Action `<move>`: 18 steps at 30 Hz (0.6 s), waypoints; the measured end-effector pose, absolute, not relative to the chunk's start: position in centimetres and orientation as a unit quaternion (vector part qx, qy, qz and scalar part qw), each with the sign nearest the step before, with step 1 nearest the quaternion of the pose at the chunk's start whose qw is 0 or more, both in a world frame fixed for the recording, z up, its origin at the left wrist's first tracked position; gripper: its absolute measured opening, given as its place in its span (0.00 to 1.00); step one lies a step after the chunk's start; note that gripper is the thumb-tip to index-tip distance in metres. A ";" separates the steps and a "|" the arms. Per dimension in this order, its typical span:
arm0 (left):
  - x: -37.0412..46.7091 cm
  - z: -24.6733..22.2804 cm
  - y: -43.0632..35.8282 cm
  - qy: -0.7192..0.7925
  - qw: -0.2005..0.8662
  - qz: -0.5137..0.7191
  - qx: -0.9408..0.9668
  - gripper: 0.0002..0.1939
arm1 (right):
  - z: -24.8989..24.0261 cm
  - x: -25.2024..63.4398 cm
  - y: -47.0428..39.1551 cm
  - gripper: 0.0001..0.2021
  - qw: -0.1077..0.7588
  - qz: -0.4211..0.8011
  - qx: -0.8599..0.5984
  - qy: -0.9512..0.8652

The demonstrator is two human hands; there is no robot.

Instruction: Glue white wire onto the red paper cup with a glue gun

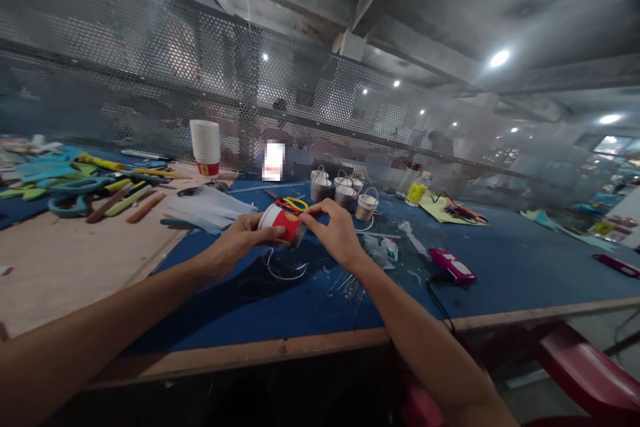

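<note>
A red and white paper cup (pixel 289 224) lies tilted on its side above the blue table covering (pixel 210 310). My left hand (pixel 245 237) is closed round it, thumb along its side. At the cup's right end are the pinched fingers of my right hand (pixel 333 227); what they hold, if anything, is too small to tell. A pale looped cord (pixel 285 277) hangs or lies just below the cup. Yellow-handled scissors (pixel 294 204) are right behind it. Several small buckets with wire handles (pixel 345 193) stand beyond my right hand.
A stack of paper cups (pixel 205 143), blue scissors (pixel 75 197) and several tools are at the left, near white strips (pixel 207 208). To the right lie a magenta glue gun (pixel 453 267) and yellow paper (pixel 445 210). A perforated metal screen (pixel 215 60) rises behind the table.
</note>
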State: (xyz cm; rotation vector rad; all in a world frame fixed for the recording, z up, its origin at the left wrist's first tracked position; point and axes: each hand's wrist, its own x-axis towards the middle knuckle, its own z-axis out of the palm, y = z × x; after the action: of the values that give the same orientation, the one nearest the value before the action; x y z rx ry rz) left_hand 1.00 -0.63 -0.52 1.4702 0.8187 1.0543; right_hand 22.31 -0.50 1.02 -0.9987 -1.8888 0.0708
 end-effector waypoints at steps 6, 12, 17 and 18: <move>1.1 -0.3 -0.7 0.343 0.542 0.443 0.626 0.11 | 1.2 22.3 -0.7 0.05 0.481 0.055 -0.417 -0.769; 0.9 -0.4 -0.6 0.346 0.522 0.442 0.642 0.11 | 1.3 22.2 -0.9 0.06 0.482 0.075 -0.422 -0.765; 0.8 -0.8 -0.4 0.351 0.505 0.440 0.654 0.11 | 1.1 22.3 -0.7 0.05 0.483 0.093 -0.433 -0.755; 0.8 -0.8 -0.4 0.352 0.501 0.441 0.656 0.11 | 1.1 22.4 -0.7 0.05 0.482 0.099 -0.435 -0.754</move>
State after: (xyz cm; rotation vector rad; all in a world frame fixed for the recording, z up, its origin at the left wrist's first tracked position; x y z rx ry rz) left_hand 0.85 -0.40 -0.85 1.5863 0.8500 1.0660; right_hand 22.38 -0.67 1.12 -1.0603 -1.8370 0.2405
